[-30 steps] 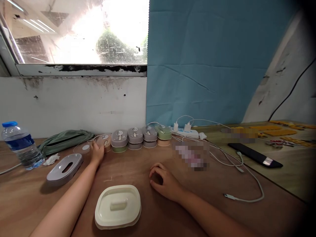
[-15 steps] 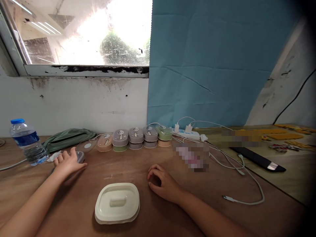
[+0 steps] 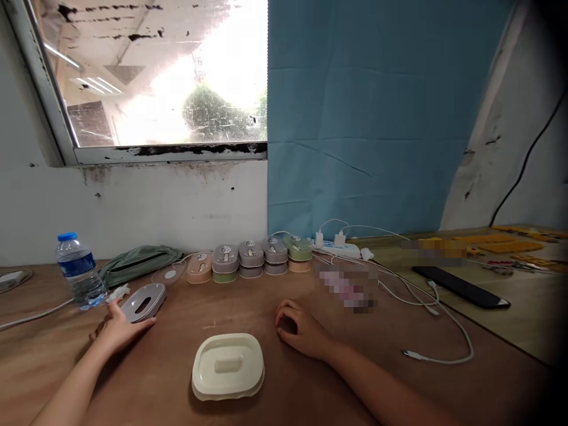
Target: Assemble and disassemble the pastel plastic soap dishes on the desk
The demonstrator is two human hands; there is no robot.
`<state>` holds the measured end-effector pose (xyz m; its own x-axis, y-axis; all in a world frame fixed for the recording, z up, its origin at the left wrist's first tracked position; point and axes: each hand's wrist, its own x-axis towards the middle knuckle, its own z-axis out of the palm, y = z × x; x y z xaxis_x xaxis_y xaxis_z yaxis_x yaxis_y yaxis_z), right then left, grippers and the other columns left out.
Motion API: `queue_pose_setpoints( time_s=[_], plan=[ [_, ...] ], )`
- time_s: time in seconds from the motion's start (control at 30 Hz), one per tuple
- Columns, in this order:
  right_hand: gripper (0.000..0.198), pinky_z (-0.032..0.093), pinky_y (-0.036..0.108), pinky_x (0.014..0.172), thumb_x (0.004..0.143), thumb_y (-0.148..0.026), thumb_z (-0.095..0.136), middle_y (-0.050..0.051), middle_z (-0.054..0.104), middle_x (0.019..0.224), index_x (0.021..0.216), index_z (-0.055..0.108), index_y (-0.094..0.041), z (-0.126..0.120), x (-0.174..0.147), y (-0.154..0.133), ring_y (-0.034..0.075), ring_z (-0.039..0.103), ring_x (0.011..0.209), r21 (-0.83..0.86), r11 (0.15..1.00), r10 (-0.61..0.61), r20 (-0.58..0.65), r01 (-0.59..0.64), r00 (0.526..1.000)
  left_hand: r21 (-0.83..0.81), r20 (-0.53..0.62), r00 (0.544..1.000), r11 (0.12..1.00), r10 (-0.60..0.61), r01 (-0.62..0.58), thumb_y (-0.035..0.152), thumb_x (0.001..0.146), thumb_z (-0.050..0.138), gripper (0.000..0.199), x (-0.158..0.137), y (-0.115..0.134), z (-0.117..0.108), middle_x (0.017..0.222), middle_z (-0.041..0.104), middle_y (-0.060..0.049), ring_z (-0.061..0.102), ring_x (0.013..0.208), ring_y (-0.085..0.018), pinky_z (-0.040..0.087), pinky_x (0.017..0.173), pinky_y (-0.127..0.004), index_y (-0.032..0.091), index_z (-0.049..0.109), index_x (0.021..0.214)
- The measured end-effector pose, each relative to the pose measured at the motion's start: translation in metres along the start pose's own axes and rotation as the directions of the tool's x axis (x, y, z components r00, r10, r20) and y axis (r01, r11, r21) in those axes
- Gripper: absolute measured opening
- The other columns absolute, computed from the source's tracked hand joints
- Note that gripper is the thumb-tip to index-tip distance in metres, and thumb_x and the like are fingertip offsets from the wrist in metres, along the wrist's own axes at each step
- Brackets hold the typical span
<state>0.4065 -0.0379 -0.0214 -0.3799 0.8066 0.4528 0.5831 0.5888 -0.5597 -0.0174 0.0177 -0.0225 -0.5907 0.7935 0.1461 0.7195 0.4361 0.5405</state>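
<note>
My left hand (image 3: pixel 117 327) spreads round the near end of the grey, oval, slotted plastic cover (image 3: pixel 153 297), at left; how firmly, I cannot tell. A loose hold could slip. My curled right hand (image 3: pixel 303 331) is empty.

Spreads wide and flat as a brown wood-grained tabletop (image 3: pixel 168 367); bears a cream rounded-rectangular plastic container (image 3: pixel 228 367) near the front, a grey oval slotted plastic cover (image 3: pixel 155 305) at left, a clear blue-capped plastic bottle (image 3: pixel 80 273), a green cloth pouch (image 3: pixel 138 262), a row of pastel rounded boxes (image 3: pixel 251 254) behind, and white cables (image 3: pixel 413 354) at right
</note>
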Motion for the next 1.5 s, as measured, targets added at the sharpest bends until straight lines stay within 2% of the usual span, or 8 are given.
queue_pose_setpoints(
  time_s=[0.23, 0.37, 0.47, 0.63, 0.77, 0.97, 1.1, 1.5],
  plan=[
    [0.015, 0.042, 0.03, 0.074, 0.066, -0.006, 0.051, 0.003, 0.051, 0.084, 0.072, 0.053, -0.019, -0.001, 0.001, -0.002, 0.016, 0.051, 0.081, -0.016, 1.0, -0.019, 0.014, 0.019, 1.0, -0.167, -0.028, 0.999, 0.986, 0.016, -0.02, 0.053, 0.044, 0.065, 0.099, -0.005, 0.008, 0.001, 0.125, 0.032, -0.022, 0.043, 0.106, -0.04, 0.038, 0.084, -0.044, 0.013, 0.017, 0.12],
    [0.014, 0.042, 0.03, 0.074, 0.068, -0.007, 0.05, 0.002, 0.051, 0.083, 0.072, 0.053, -0.019, -0.002, 0.002, -0.001, 0.016, 0.051, 0.08, -0.008, 1.0, -0.014, 0.011, 0.014, 1.0, -0.501, 0.154, 0.94, 0.844, 0.303, -0.19, 0.045, 0.053, 0.063, 0.078, -0.026, 0.024, -0.016, 0.116, 0.041, -0.011, 0.048, 0.103, -0.029, 0.041, 0.084, -0.036, 0.02, 0.022, 0.115],
    [0.014, 0.041, 0.03, 0.074, 0.068, -0.007, 0.049, 0.002, 0.051, 0.082, 0.073, 0.053, -0.019, -0.001, 0.003, 0.0, 0.016, 0.051, 0.08, -0.003, 1.0, -0.004, 0.008, 0.004, 1.0, -0.686, 0.355, 0.743, 0.698, 0.568, -0.206, 0.037, 0.057, 0.065, 0.068, -0.055, 0.04, -0.026, 0.107, 0.048, -0.007, 0.054, 0.093, -0.023, 0.043, 0.08, -0.033, 0.025, 0.026, 0.112],
    [0.012, 0.041, 0.03, 0.071, 0.069, -0.009, 0.049, 0.002, 0.052, 0.081, 0.074, 0.053, -0.019, -0.001, 0.003, 0.0, 0.016, 0.051, 0.078, 0.018, 0.999, -0.027, 0.006, 0.027, 1.0, -0.783, 0.456, 0.35, 0.556, 0.818, -0.279, 0.026, 0.059, 0.065, 0.07, -0.104, 0.062, -0.023, 0.113, 0.044, -0.006, 0.046, 0.105, -0.021, 0.035, 0.09, -0.032, 0.026, 0.023, 0.115],
    [0.012, 0.04, 0.031, 0.075, 0.069, -0.018, 0.056, 0.004, 0.052, 0.085, 0.081, 0.053, -0.019, -0.004, 0.002, -0.004, 0.018, 0.051, 0.082, 0.085, 0.993, -0.083, 0.035, 0.08, 0.996, -0.763, 0.47, 0.186, 0.503, 0.863, -0.407, 0.024, 0.055, 0.065, 0.077, -0.118, 0.066, -0.01, 0.113, 0.041, -0.004, 0.043, 0.104, -0.02, 0.033, 0.092, -0.034, 0.026, 0.016, 0.115],
    [0.055, 0.035, 0.034, 0.089, 0.061, -0.036, 0.065, 0.008, 0.047, 0.111, 0.111, 0.046, -0.021, 0.003, -0.003, -0.029, 0.023, 0.046, 0.104, 0.178, 0.976, -0.163, 0.19, 0.129, 0.968, -0.769, 0.461, 0.127, 0.466, 0.878, -0.438, 0.029, 0.05, 0.07, 0.083, -0.116, 0.062, 0.005, 0.112, 0.038, -0.004, 0.04, 0.106, -0.021, 0.031, 0.092, -0.032, 0.026, 0.016, 0.113],
    [0.09, 0.025, 0.04, 0.099, 0.053, -0.041, 0.07, 0.007, 0.021, 0.138, 0.13, 0.027, -0.029, 0.012, -0.008, -0.048, 0.028, 0.024, 0.124, 0.125, 0.99, -0.107, 0.415, 0.06, 0.904, -0.755, 0.464, 0.127, 0.466, 0.877, -0.462, 0.03, 0.047, 0.072, 0.087, -0.117, 0.062, 0.007, 0.114, 0.037, -0.005, 0.038, 0.108, -0.022, 0.031, 0.093, -0.032, 0.026, 0.016, 0.114],
    [0.064, 0.03, 0.035, 0.097, 0.059, -0.04, 0.067, 0.008, 0.033, 0.128, 0.118, 0.047, -0.029, 0.016, -0.009, -0.049, 0.026, 0.035, 0.118, 0.091, 0.99, -0.133, 0.416, 0.104, 0.9, -0.674, 0.511, 0.175, 0.518, 0.842, -0.526, 0.016, 0.043, 0.072, 0.089, -0.122, 0.062, 0.005, 0.114, 0.039, -0.002, 0.041, 0.106, -0.021, 0.035, 0.09, -0.031, 0.028, 0.02, 0.114]
  ],
)
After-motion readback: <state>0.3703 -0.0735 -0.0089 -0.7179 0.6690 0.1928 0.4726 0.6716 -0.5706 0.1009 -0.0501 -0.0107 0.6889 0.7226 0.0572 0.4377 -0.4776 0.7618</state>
